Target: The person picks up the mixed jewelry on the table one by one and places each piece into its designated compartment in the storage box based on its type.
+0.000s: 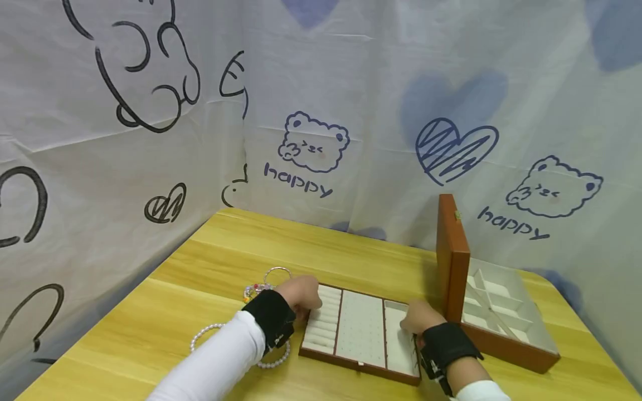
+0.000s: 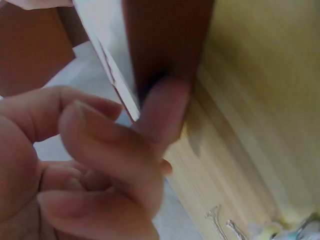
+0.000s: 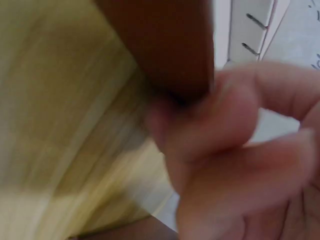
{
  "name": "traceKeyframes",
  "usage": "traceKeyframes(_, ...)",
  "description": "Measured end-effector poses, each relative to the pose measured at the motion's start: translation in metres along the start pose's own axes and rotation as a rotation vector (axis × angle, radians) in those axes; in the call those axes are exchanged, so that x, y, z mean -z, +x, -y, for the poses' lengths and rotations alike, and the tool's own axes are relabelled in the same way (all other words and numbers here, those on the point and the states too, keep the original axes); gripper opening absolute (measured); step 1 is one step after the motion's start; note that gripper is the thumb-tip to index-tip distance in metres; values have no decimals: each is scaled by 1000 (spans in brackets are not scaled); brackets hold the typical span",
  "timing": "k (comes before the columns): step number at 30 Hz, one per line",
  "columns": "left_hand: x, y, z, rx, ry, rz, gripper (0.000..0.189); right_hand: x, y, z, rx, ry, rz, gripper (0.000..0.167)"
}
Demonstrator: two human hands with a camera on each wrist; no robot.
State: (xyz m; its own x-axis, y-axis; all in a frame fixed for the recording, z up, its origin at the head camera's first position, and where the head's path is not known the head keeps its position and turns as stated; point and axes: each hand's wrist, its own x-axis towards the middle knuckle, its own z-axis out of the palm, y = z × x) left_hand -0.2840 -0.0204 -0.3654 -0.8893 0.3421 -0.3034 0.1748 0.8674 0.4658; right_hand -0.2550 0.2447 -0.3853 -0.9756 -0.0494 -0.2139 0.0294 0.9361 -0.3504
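Note:
A shallow brown jewelry tray (image 1: 360, 328) with a pale lining has ring rolls on the left, a dotted panel in the middle and a plain compartment on the right. My left hand (image 1: 302, 292) holds its left side, and my right hand (image 1: 421, 316) grips the opposite side. In the left wrist view, fingers (image 2: 162, 112) of that hand press against the tray's brown side wall (image 2: 167, 37). The right wrist view shows curled fingers (image 3: 215, 125), somewhat blurred, at the wall's (image 3: 165, 40) lower end.
To the right stands an open brown jewelry box (image 1: 516, 351) with pale divided compartments; its lid (image 1: 453, 262) is raised beside the right hand. A pearl-like bead string (image 1: 275, 365) lies under the left forearm. Behind it are a colourful beaded bracelet (image 1: 248, 292) and a silver bangle (image 1: 277, 268).

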Motion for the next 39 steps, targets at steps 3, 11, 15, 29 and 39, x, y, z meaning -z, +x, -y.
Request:
traceKeyframes(3,-8,-5,-8,6,-5,15,19,-1,-10,-7,-11,7,9,26)
traceKeyframes(11,-16,-8,-18,-46,16,-15,10,1,-24,-18,-5,26,-28,20)
traceKeyframes(15,-16,-13,-16,-54,34,-9,10,-2,-27,-21,2,65,-4,22)
traceKeyframes(29,-13,-16,-22,-154,29,-17,18,3,-44,-21,-45,104,-14,33)
traceKeyframes(39,-9,1,-29,-137,24,-17,8,9,-39,-25,-46,115,-59,30)
